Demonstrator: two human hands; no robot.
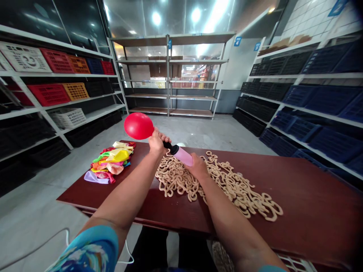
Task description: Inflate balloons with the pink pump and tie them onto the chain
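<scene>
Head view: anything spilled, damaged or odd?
Tan loops lie loose across the table, tangled and trailing right with no container, so they could pass for a spill. The red balloon in the left hand shows no visible damage. Nothing else stands out.

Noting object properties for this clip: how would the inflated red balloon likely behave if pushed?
The red balloon looks rounded and taut, so it is probably very light for its size. Pushed, it would likely bob about the end held at the left hand. Its stretched surface could pop.
</scene>
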